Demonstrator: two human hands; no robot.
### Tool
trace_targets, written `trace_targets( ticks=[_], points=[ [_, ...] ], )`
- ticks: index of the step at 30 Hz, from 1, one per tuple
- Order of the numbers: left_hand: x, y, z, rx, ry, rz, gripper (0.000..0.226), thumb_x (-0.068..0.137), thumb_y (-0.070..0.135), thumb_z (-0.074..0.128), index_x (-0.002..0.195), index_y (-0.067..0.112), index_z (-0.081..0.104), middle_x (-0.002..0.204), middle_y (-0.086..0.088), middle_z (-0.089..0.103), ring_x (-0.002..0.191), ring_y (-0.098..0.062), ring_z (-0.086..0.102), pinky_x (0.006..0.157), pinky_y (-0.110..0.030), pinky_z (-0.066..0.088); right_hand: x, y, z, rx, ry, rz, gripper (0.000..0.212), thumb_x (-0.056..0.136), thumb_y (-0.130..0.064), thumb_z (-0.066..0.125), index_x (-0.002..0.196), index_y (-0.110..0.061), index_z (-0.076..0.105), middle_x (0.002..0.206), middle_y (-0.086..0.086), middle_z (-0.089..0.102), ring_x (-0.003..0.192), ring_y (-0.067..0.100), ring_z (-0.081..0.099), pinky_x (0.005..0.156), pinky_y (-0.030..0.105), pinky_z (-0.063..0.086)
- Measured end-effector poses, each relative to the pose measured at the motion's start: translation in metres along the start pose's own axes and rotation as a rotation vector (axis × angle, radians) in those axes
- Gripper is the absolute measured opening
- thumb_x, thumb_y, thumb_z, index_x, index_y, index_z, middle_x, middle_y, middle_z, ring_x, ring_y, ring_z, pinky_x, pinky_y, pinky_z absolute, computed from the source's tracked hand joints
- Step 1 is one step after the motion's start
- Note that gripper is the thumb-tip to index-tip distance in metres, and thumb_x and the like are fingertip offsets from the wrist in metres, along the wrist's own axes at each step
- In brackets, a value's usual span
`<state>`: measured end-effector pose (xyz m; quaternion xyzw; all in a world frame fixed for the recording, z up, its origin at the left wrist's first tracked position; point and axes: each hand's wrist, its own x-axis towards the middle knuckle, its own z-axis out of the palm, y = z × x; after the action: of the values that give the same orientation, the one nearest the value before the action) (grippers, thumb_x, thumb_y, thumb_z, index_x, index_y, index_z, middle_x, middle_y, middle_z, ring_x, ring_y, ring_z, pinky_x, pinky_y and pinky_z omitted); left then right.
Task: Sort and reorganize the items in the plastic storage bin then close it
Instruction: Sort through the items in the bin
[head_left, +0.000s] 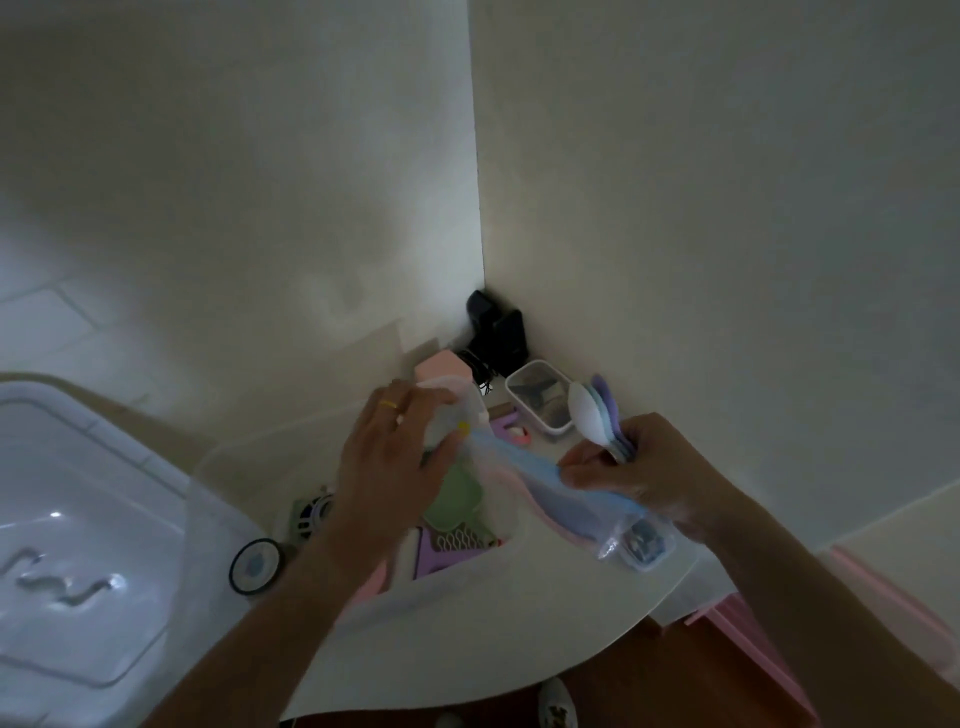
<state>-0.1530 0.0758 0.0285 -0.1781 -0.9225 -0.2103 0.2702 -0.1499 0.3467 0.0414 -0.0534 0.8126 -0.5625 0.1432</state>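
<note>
A clear plastic storage bin (218, 525) stands on the white table, holding a green comb-like piece (457, 499), a purple item (441, 551) and rolls of tape (257, 566). Its clear lid (78, 519) lies to the left. My left hand (395, 467) reaches over the bin and grips a clear pouch with a yellow tab (457, 415). My right hand (644, 473) holds a bunch of pastel plastic spoons (592, 415) and pinches a clear bag of blue and pink cloth (571, 493).
A small clear box (540, 400) with dark items sits by the wall corner. Black speakers (493, 327) and a pink box (441, 369) stand behind the bin. A pink drawer unit (810, 623) is at the lower right, beside the table's curved edge.
</note>
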Motion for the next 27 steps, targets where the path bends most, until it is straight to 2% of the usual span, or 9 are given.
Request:
trace_targets(
  ticks=[3, 5, 7, 12, 14, 18, 20, 22, 27],
  points=[
    [-0.005, 0.051, 0.013, -0.412, -0.188, -0.668, 0.039, 0.078, 0.062, 0.073, 0.079, 0.024, 0.064, 0.066, 0.006, 0.068, 0.061, -0.005, 0.064, 0.062, -0.024, 0.053, -0.001, 0.0, 0.022, 0.178, 0.105, 0.097, 0.024, 0.072, -0.019, 0.085, 0.081, 0.0, 0.073, 0.065, 0.009, 0.068, 0.057, 0.013, 0.062, 0.055, 0.025, 0.051],
    [-0.008, 0.063, 0.033, -0.716, -0.346, -0.892, 0.043, 0.078, 0.061, 0.074, 0.078, 0.018, 0.07, 0.068, 0.001, 0.074, 0.064, -0.014, 0.072, 0.068, -0.038, 0.062, 0.0, 0.005, 0.035, 0.256, 0.157, 0.177, 0.023, 0.071, -0.019, 0.086, 0.077, -0.001, 0.073, 0.058, 0.004, 0.063, 0.05, 0.013, 0.057, 0.051, 0.025, 0.047],
    [-0.007, 0.061, 0.043, -0.876, -0.337, -0.988, 0.037, 0.08, 0.047, 0.079, 0.084, 0.011, 0.072, 0.073, -0.004, 0.077, 0.071, -0.023, 0.076, 0.074, -0.047, 0.063, 0.001, 0.009, 0.041, 0.302, 0.179, 0.22, 0.016, 0.072, -0.019, 0.085, 0.071, -0.007, 0.074, 0.059, 0.003, 0.063, 0.053, 0.015, 0.057, 0.056, 0.03, 0.048],
    [-0.011, 0.057, 0.045, -1.031, -0.341, -0.994, 0.016, 0.087, 0.015, 0.076, 0.087, -0.001, 0.074, 0.076, -0.015, 0.076, 0.071, -0.027, 0.074, 0.071, -0.033, 0.062, 0.002, 0.012, 0.049, 0.292, 0.268, 0.275, 0.021, 0.077, -0.012, 0.08, 0.062, -0.018, 0.066, 0.046, -0.004, 0.063, 0.043, 0.004, 0.06, 0.043, 0.016, 0.048],
    [-0.012, 0.054, 0.044, -1.051, -0.334, -1.009, 0.016, 0.084, 0.011, 0.078, 0.089, -0.004, 0.074, 0.075, -0.016, 0.076, 0.065, -0.022, 0.073, 0.066, -0.027, 0.06, 0.001, 0.015, 0.05, 0.307, 0.293, 0.291, 0.018, 0.079, -0.011, 0.079, 0.064, -0.015, 0.068, 0.051, -0.004, 0.065, 0.052, 0.007, 0.064, 0.048, 0.02, 0.051],
    [-0.008, 0.048, 0.046, -1.064, -0.325, -1.125, 0.006, 0.082, 0.0, 0.077, 0.081, -0.002, 0.072, 0.071, -0.018, 0.073, 0.062, -0.022, 0.07, 0.071, -0.034, 0.063, 0.002, 0.02, 0.047, 0.304, 0.412, 0.268, 0.012, 0.081, -0.009, 0.075, 0.071, -0.003, 0.071, 0.051, -0.004, 0.061, 0.053, 0.005, 0.058, 0.052, 0.019, 0.047],
    [-0.004, 0.046, 0.046, -1.013, -0.32, -1.169, 0.009, 0.083, -0.003, 0.072, 0.075, 0.0, 0.072, 0.067, -0.016, 0.071, 0.059, -0.021, 0.068, 0.068, -0.032, 0.061, 0.003, 0.025, 0.047, 0.144, 0.501, 0.254, 0.018, 0.08, -0.018, 0.077, 0.074, -0.003, 0.07, 0.058, 0.01, 0.06, 0.054, 0.013, 0.054, 0.053, 0.029, 0.045],
    [-0.002, 0.041, 0.046, -0.884, -0.314, -1.159, 0.013, 0.084, 0.0, 0.067, 0.071, 0.0, 0.071, 0.061, -0.014, 0.07, 0.056, -0.02, 0.066, 0.066, -0.034, 0.059, 0.005, 0.03, 0.044, -0.117, 0.554, 0.226, 0.023, 0.082, -0.026, 0.075, 0.075, -0.006, 0.067, 0.054, 0.005, 0.053, 0.047, 0.012, 0.047, 0.048, 0.032, 0.041],
    [-0.005, 0.035, 0.048, -0.49, -0.443, -0.855, 0.023, 0.083, 0.019, 0.062, 0.062, 0.01, 0.067, 0.054, 0.004, 0.068, 0.054, -0.016, 0.067, 0.064, -0.034, 0.058, -0.003, 0.012, 0.034, -0.391, 0.273, 0.205, 0.033, 0.091, -0.038, 0.063, 0.113, -0.019, 0.049, 0.095, -0.006, 0.057, 0.083, 0.016, 0.057, 0.07, 0.031, 0.043]
  ],
)
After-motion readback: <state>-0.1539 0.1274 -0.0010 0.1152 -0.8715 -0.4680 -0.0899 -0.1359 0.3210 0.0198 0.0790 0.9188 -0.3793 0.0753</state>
